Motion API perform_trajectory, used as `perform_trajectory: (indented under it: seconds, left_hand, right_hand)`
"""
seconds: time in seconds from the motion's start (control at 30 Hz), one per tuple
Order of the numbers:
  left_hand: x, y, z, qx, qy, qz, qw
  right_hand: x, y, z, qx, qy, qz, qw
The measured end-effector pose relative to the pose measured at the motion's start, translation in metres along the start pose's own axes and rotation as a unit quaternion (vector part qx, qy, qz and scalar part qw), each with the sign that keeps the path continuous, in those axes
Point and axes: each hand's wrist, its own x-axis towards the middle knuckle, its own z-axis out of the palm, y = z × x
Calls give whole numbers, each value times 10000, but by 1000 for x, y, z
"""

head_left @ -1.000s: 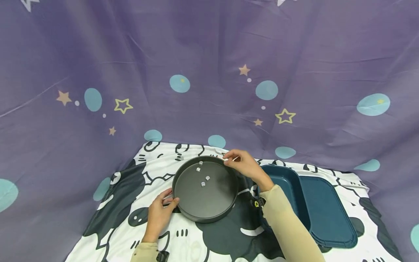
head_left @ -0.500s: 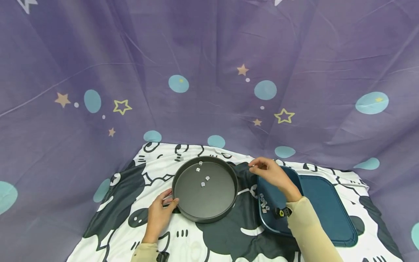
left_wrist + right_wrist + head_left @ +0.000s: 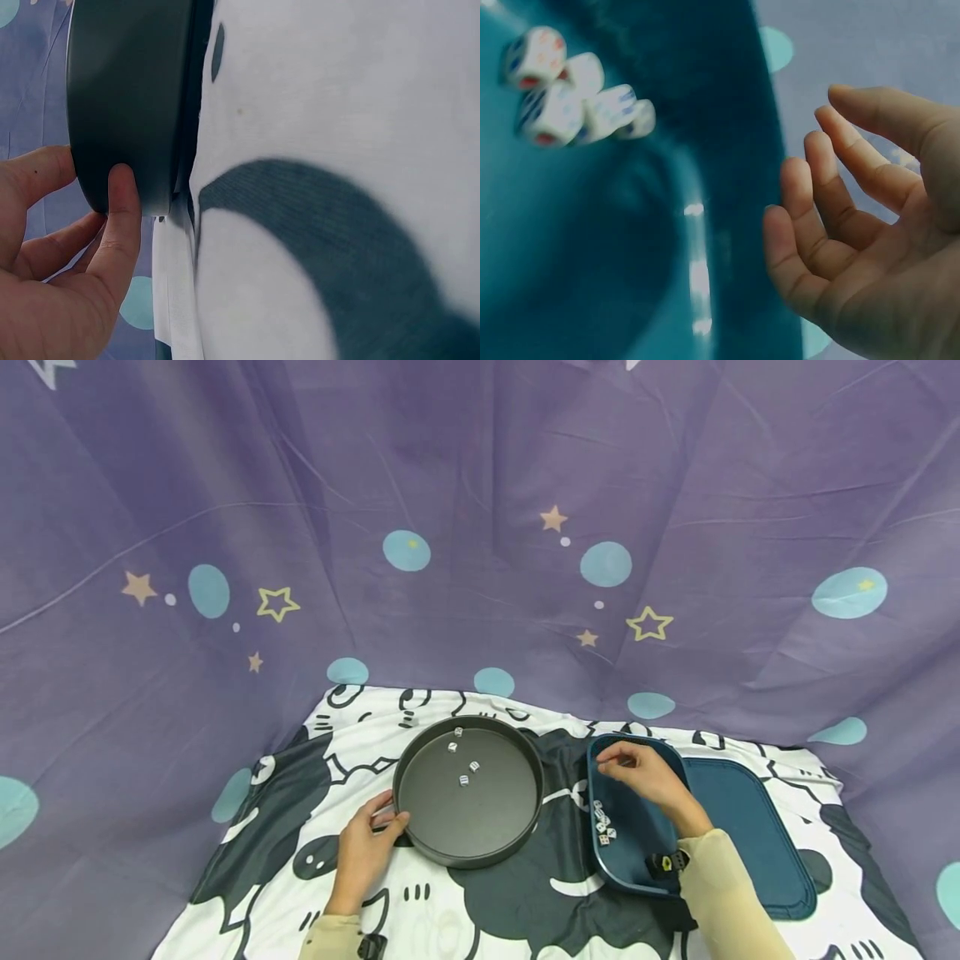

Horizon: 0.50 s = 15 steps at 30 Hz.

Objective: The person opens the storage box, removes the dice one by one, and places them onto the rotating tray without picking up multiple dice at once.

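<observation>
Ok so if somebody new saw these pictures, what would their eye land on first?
Probably the round dark pan in the middle of the head view, its four white dice standing out towards the far left, with the left hand at its side. Next might come the purple curtain with stars behind it, then the blue tray at right, with a heap of dice along its left side.

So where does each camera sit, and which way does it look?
Head: worn on the head, facing forward and down at the round pan and blue tray; left hand, right hand and sleeves show.
Left wrist: faces the pan's outer side; the left hand shows.
Right wrist: faces into the tray with dice; the right hand shows.
Shared: head and right wrist views both show the tray's dice.
</observation>
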Motion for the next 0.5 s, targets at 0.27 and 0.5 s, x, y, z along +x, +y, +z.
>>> perform_trajectory:
  seconds: [0.27, 0.5]
  left_hand:
    - [0, 0, 0, 3, -14, -3, 10000]
    - [0, 0, 0, 6, 7, -35, 10000]
  right_hand:
    - [-3, 26, 1, 138, -357, 116, 9992]
    - [0, 42, 1, 222, -1031, -42, 9944]
